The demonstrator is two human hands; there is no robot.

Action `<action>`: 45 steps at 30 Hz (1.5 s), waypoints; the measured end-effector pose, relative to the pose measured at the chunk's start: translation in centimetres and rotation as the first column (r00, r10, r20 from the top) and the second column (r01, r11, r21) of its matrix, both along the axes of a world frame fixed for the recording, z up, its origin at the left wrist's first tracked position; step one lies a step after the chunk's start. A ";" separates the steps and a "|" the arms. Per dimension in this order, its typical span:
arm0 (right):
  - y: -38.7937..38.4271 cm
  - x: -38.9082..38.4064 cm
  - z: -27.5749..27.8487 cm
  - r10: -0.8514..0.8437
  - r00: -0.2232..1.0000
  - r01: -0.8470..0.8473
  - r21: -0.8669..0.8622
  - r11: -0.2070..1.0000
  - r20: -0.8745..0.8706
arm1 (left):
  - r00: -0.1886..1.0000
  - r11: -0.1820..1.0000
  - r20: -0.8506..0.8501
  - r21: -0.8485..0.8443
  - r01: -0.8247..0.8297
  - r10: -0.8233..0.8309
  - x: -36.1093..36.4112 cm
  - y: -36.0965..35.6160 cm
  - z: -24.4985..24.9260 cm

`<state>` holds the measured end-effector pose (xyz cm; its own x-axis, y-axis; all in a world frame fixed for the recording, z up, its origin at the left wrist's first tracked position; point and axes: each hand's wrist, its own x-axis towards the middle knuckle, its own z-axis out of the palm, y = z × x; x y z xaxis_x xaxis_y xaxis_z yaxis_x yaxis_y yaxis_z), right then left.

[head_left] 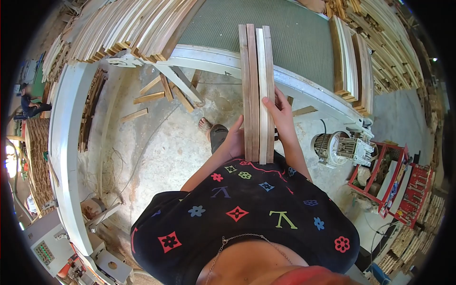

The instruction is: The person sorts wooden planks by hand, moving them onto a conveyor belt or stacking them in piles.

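Observation:
Several wooden strips (254,95), light and dark brown, are held together side by side in front of my body. Their near ends are close to my dark patterned shirt, and their far ends reach over the green ribbed belt (294,38). My left hand (234,138) grips the bundle low on its left side, thumb up along the edge, with the fingers mostly hidden beneath. On the right side, farther up, my right hand (280,111) is closed on the same bundle, its thumb lying on the top face.
A white metal frame (209,54) edges the belt. Stacked strips (128,28) lie at the upper left, with smaller stacks (344,59) at the right. Loose wood pieces (149,97) lie on the floor. A motor (332,147) and red toolbox (413,190) are at right; a person (32,102) sits far left.

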<state>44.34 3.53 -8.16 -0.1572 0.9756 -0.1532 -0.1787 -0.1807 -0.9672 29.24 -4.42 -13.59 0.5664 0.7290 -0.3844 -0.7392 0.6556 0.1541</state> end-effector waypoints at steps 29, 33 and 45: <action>-0.3 0.6 0.4 -0.290 0.838 0.085 0.415 0.906 0.462 | 0.993 0.993 -0.011 -0.008 0.119 -0.119 -2.0 0.0 -1.6; 1.5 0.6 1.5 -0.225 0.748 -0.063 0.403 0.913 0.625 | 0.994 0.993 0.030 -0.043 0.110 -0.108 -1.5 -0.1 -1.5; 4.6 -2.1 2.2 -0.182 0.806 -0.066 0.392 0.918 0.563 | 0.997 0.985 0.074 0.175 0.001 -0.015 -0.7 1.2 0.1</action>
<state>42.22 8.14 -5.97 -0.1014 0.9781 0.1820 0.4370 0.2082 -0.8750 28.55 -3.24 -13.53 0.5948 0.7765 -0.2081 -0.7478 0.6294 0.2114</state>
